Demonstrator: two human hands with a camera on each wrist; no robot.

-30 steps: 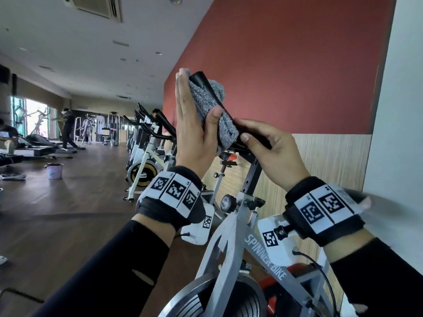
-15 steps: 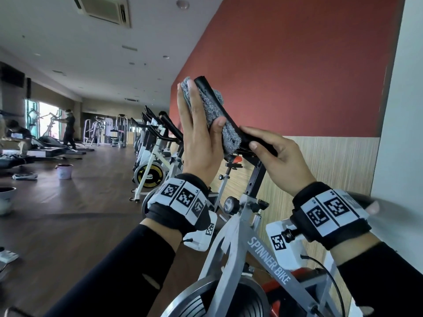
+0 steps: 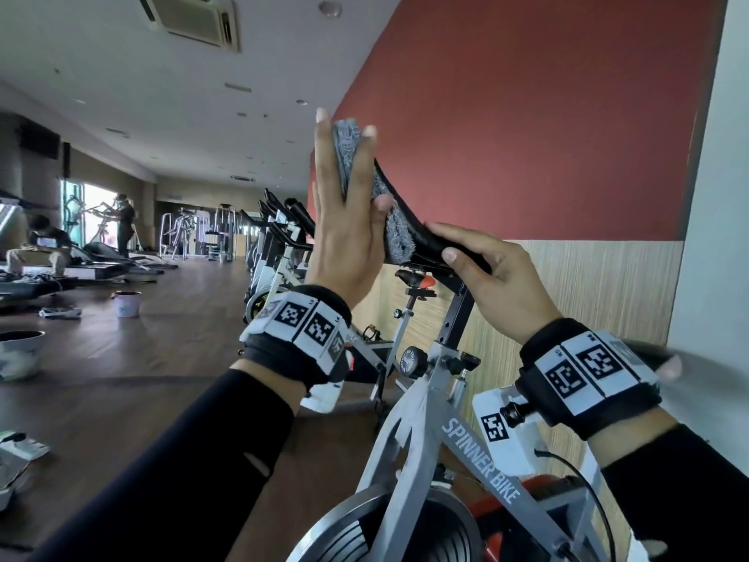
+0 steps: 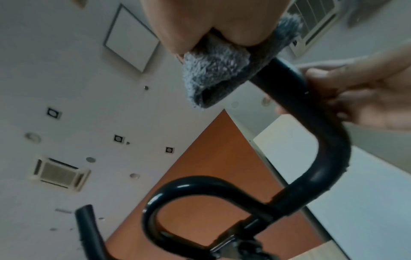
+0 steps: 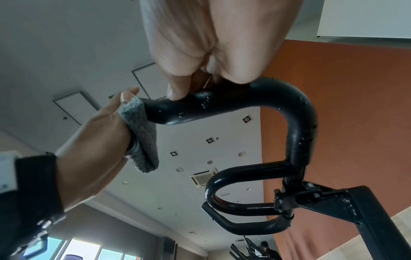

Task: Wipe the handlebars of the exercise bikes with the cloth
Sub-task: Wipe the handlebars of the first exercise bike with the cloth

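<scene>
The black handlebar (image 3: 435, 242) of the grey spinner bike (image 3: 466, 440) rises up and to the left. My left hand (image 3: 348, 188) stands upright at its tip and pinches a folded grey cloth (image 3: 399, 233) round the bar between thumb and fingers. The bar's end is hidden under the cloth. Lower down, my right hand (image 3: 498, 277) grips the bar just before its bend, fingers curled over the top. The left wrist view shows the cloth (image 4: 213, 73) wrapped on the handlebar (image 4: 329, 154). The right wrist view shows the cloth (image 5: 142, 133) at the end of the handlebar (image 5: 222, 105).
A row of other exercise bikes (image 3: 279, 237) runs along the red wall (image 3: 527, 115). A white wall (image 3: 713, 237) stands close on my right. Buckets (image 3: 127, 304) sit on the wooden floor to the left. A person (image 3: 125, 221) stands far back by the windows.
My left hand has slid the cloth up the bar, so it now covers the tip. My right hand has kept its grip lower down.
</scene>
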